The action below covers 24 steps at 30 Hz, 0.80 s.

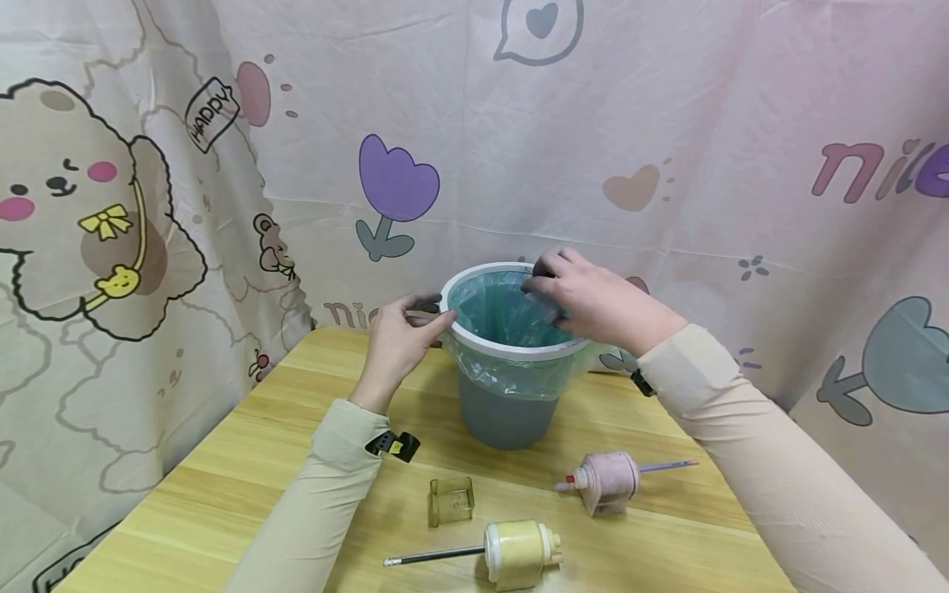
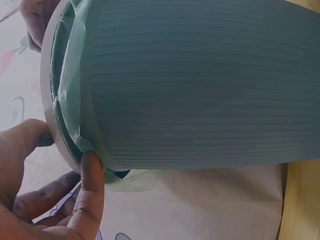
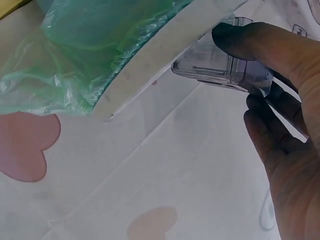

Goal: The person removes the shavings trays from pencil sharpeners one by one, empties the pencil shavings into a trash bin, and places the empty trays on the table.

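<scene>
Head view: my left hand (image 1: 399,339) steadies the bin (image 1: 507,416); my right hand (image 1: 586,301) is over its mouth. Left wrist: I pinch the rim (image 2: 46,90). Right wrist: I clamp the clear container (image 3: 202,65) beside the rim; tip inward, over the liner (image 3: 107,42).

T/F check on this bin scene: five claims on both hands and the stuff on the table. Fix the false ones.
1. The right-hand grip holds a clear container. True.
2. The bin has no liner. False: a green translucent liner is folded over its rim.
3. The left-hand grip touches the rim. True.
4. The yellow sharpener has no pencil in it. False: a black pencil sticks out of it.
5. The amber box is inside the bin. False: it sits on the table.
</scene>
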{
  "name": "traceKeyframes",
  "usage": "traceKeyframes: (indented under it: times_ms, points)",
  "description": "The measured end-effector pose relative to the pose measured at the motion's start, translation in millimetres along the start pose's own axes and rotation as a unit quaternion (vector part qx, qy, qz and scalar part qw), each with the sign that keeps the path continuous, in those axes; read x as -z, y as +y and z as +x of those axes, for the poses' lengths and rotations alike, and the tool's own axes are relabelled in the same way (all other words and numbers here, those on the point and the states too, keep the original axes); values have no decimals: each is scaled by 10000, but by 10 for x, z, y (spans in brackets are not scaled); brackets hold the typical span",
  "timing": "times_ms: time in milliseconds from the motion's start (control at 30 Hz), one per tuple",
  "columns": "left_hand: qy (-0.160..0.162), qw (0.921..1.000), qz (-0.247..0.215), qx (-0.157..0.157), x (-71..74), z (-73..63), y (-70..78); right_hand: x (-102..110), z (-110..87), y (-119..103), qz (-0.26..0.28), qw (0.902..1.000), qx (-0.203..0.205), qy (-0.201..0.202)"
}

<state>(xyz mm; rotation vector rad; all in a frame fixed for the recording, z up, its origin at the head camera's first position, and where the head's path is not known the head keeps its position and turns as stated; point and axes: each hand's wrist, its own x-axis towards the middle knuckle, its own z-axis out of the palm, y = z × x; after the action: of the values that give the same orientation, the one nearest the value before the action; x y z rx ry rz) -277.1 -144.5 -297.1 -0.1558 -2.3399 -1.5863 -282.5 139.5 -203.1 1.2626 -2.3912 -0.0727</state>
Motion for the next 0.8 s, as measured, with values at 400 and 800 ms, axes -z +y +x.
traceKeyframes:
  times_ms: [400,800]
  points:
    - [-9,10000,73,24,-8,0,-4,3,2,-105,-1025,9943,239,-141]
    - [-49,9999,-92,0,-8,6,-7,-11,-42,-77,-1041,9942,221,-168]
